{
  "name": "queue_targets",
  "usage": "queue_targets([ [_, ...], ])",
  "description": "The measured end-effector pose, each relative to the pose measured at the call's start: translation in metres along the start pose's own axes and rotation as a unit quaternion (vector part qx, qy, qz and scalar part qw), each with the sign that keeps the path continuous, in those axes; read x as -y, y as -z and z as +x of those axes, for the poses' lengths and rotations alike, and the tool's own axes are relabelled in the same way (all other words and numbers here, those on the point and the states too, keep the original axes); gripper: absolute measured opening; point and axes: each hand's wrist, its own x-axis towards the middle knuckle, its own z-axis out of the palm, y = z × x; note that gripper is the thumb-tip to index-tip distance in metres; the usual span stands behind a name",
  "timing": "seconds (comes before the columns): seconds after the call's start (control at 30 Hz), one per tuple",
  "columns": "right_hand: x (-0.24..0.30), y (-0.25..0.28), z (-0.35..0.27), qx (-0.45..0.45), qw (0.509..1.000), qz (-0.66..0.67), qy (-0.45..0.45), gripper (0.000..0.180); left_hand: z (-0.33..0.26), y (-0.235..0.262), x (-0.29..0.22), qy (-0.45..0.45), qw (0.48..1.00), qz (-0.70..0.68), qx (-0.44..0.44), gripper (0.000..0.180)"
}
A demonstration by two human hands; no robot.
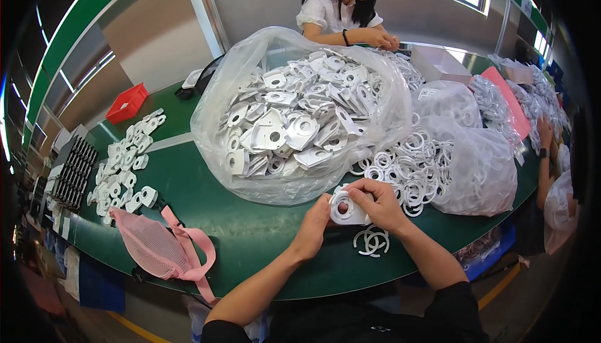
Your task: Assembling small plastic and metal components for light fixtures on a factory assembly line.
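Both my hands hold a white plastic part (355, 216) with a round hole, just above the near side of the green table (250, 236). My left hand (316, 224) grips its left side. My right hand (383, 204) pinches its upper right side, the thumb lying on its face. A fingertip shows through the hole. Some white open rings (372, 241) lie on the table below my right hand. Beyond my hands, a large clear plastic bag (210, 120) stands open, heaped with similar white parts (300, 130). Loose white rings (413, 171) are piled to its right.
A pink mesh bag (150, 243) with straps lies at left, near loose white parts (119, 161), a red bin (127, 103) and stacked black trays (74, 171). Filled plastic bags (482, 174) crowd the right. A person (341, 17) sits across; another person's arm (544, 161) reaches in at right.
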Motion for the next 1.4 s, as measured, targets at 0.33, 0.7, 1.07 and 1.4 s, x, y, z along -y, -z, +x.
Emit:
queue_targets([
  [0.33,0.006,0.001,-0.001,0.038,0.988,-0.133,0.073,0.013,0.004,0.009,-0.001,-0.047,0.956,0.286,-0.034,0.025],
  [0.7,0.002,-0.006,-0.002,0.007,0.990,0.117,-0.079,0.015,0.008,0.004,0.009,-0.075,0.981,0.132,-0.124,0.027],
  [1.07,-0.005,-0.009,0.001,-0.130,0.983,-0.119,0.050,0.030,0.000,-0.007,0.001,-0.100,0.893,0.434,-0.058,0.031],
  [1.4,-0.013,0.001,-0.004,-0.047,0.999,-0.018,-0.012,0.030,0.008,0.009,-0.005,-0.123,0.954,0.275,-0.018,0.040],
])
